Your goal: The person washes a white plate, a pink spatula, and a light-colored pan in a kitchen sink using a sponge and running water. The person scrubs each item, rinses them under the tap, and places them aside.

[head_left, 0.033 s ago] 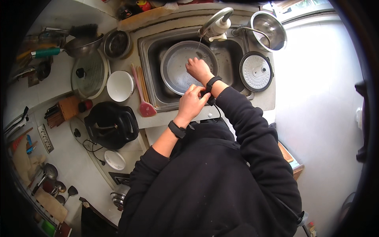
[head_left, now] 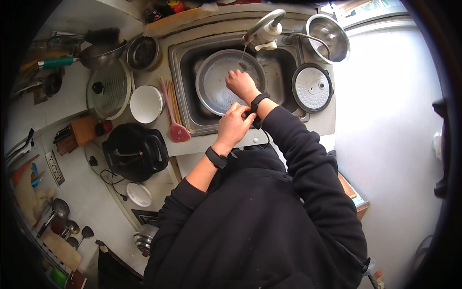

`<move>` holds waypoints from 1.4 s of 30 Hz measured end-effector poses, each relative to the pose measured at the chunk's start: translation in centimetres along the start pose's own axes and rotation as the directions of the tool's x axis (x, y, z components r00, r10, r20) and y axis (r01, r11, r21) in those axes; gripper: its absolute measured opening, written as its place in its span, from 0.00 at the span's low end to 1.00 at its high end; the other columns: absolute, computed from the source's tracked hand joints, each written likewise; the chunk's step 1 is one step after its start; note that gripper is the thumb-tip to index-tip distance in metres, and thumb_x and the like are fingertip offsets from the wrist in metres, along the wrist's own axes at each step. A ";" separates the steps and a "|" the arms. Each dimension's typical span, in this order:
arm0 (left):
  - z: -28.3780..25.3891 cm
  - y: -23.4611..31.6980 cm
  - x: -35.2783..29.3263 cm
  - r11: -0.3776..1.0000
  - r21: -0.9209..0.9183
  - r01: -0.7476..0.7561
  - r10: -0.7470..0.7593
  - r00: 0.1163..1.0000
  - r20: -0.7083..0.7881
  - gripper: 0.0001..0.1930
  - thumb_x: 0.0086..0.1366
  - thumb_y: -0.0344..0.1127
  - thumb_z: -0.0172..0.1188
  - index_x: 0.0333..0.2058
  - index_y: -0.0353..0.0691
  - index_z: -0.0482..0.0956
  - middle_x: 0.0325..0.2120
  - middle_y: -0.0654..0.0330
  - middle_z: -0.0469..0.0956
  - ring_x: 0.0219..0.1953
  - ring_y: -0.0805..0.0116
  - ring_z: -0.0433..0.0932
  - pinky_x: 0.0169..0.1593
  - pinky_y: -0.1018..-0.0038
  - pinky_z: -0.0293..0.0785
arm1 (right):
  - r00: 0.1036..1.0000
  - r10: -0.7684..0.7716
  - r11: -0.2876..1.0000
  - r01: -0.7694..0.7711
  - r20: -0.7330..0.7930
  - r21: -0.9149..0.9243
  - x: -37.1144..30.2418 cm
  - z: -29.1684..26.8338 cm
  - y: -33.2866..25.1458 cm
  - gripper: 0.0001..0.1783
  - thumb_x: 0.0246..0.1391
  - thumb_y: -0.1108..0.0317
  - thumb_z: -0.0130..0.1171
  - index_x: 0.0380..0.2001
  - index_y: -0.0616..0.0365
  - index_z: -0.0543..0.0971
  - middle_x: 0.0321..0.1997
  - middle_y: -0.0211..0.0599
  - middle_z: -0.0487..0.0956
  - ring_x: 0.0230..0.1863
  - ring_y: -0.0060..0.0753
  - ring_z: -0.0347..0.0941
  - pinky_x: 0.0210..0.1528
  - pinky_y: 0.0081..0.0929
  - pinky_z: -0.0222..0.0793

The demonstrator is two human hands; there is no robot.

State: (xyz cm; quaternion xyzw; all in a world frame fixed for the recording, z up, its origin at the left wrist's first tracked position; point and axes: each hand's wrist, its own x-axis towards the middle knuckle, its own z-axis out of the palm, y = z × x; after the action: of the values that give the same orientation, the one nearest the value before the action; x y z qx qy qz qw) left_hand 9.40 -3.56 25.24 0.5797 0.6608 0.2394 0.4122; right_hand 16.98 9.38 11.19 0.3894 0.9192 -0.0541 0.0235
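Note:
My right hand (head_left: 242, 85) hangs palm down over a wide metal basin (head_left: 202, 91), its fingers curled into a loose fist with nothing showing in them. The basin stands in the steel sink (head_left: 185, 108), and a thin stream of water runs into it from the faucet (head_left: 263, 31). On my right wrist is a black wrist strap (head_left: 260, 100). My left hand (head_left: 233, 125) reaches across to it, thumb and fingers closed on its black part at the underside of the wrist. A dark cord hangs below. My left wrist wears a similar black band (head_left: 216, 157).
Left of the sink lie a pink spatula (head_left: 179, 133) and wooden chopsticks (head_left: 174, 103), beside a white bowl (head_left: 146, 104) and a black appliance (head_left: 134, 151). To its right are a round perforated lid (head_left: 312, 86) and a steel pot (head_left: 337, 36). A knife block (head_left: 83, 131) stands farther left.

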 end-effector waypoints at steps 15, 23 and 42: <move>-2.9 -0.2 0.7 0.973 0.019 -0.231 0.231 0.973 -0.011 0.10 0.60 0.39 0.67 0.31 0.39 0.81 0.29 0.59 0.78 0.32 0.58 0.80 0.37 0.66 0.76 | 0.988 0.148 0.930 -0.123 -0.047 0.346 0.6 -2.8 -1.9 0.07 0.54 0.68 0.58 0.36 0.54 0.79 0.40 0.42 0.78 0.42 0.45 0.79 0.39 0.38 0.80; -5.1 1.9 6.5 0.894 0.096 -0.437 0.418 0.892 0.171 0.10 0.64 0.41 0.61 0.38 0.42 0.79 0.36 0.55 0.79 0.39 0.55 0.79 0.42 0.63 0.74 | 0.970 -0.125 0.988 0.141 -0.207 0.066 -1.4 -1.7 -1.5 0.07 0.50 0.60 0.58 0.30 0.50 0.76 0.37 0.35 0.77 0.42 0.41 0.74 0.42 0.39 0.71; -3.7 3.7 4.3 0.624 0.089 -0.776 0.776 0.629 0.053 0.08 0.57 0.28 0.64 0.36 0.38 0.76 0.35 0.56 0.78 0.38 0.56 0.79 0.40 0.65 0.76 | 0.994 -0.102 0.823 0.061 0.041 0.565 -2.9 -4.7 0.5 0.11 0.49 0.61 0.59 0.31 0.58 0.77 0.35 0.45 0.80 0.44 0.53 0.76 0.44 0.41 0.72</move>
State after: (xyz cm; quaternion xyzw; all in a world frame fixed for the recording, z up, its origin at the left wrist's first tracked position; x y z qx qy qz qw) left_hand 8.54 2.01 29.05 0.8294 0.3562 0.3563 0.2415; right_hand 19.37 8.25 16.03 0.3374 0.8768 -0.3368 -0.0628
